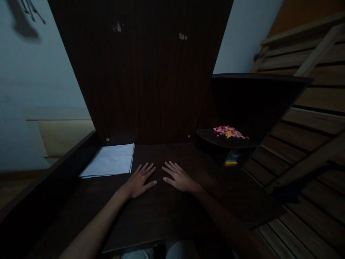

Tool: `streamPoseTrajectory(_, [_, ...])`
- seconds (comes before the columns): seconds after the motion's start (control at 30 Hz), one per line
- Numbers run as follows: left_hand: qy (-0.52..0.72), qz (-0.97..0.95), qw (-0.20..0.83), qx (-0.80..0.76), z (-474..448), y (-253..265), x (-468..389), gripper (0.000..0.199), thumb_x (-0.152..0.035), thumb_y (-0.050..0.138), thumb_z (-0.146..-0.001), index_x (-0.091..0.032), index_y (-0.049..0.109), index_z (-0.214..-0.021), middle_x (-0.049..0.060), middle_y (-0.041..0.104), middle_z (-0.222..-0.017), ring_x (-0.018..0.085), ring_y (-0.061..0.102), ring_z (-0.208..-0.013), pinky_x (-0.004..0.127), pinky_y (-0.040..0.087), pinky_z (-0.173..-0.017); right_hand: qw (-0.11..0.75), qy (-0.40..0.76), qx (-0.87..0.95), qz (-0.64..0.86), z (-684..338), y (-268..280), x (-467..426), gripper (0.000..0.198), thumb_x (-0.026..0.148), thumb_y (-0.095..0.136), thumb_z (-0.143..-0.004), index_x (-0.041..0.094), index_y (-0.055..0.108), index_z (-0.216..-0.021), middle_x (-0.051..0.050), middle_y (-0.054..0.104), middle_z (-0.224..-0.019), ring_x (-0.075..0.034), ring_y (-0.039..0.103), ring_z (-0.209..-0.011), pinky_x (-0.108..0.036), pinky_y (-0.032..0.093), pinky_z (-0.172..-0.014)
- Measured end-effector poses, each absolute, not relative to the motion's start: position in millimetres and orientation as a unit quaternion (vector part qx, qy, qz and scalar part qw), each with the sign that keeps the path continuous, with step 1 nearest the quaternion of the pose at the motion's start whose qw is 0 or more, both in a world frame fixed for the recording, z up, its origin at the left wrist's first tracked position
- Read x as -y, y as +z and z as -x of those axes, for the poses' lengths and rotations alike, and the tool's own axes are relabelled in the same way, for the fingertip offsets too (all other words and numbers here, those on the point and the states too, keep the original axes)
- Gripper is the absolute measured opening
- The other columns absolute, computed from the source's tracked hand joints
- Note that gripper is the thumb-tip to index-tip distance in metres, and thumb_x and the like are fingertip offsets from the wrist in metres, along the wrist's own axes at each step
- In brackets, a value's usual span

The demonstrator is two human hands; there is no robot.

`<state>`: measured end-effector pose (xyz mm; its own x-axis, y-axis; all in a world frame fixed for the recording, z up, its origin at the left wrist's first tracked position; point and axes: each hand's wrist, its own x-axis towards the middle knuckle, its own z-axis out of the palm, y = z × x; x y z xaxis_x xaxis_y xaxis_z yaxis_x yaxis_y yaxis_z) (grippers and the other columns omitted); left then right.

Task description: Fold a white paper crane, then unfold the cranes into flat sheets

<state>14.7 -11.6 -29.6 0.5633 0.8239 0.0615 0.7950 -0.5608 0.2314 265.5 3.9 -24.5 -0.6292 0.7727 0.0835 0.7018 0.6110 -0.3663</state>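
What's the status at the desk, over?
Left hand and right hand palm-down on desk, holding nothing. White papers beside left hand. Colourful pieces on shelf, off to right.

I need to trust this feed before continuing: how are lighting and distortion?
Head view: dim overall, the shelf recess nearly black, white paper standing out; left hand and right hand readable; slatted wood at right leans, likely from wide-angle stretch.

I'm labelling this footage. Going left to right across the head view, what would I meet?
White paper sheets, bare left hand, bare right hand, small pink-and-yellow pieces, brown slatted wooden panel.
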Motion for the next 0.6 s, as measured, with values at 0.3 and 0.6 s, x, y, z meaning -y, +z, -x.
streamPoseTrajectory(0.3, [0.068,-0.877,0.093,-0.467,-16.3,-25.8,12.7,0.071,-0.065,0.028,-0.091,-0.025,0.025,-0.149,0.007,0.021,-0.156,0.028,0.013,-0.145,0.051,0.013,-0.116,0.122,0.160,0.888,0.412,-265.9,-24.1,-3.8,0.062,0.057,0.035,-0.094,0.024,0.035,-0.145,-0.007,0.024,-0.156,-0.024,0.015,-0.145,-0.047,0.011,-0.119])
streamPoseTrajectory(0.6, [0.084,-0.881,0.096,-0.456,-14.0,-30.2,11.3,0.070,-0.064,0.030,-0.091,-0.026,0.024,-0.149,0.007,0.021,-0.156,0.029,0.013,-0.145,0.053,0.013,-0.116,0.118,0.155,0.890,0.413,-266.5,-24.9,-4.5,0.063,0.058,0.035,-0.094,0.022,0.035,-0.145,-0.008,0.022,-0.156,-0.024,0.015,-0.146,-0.047,0.011,-0.119])
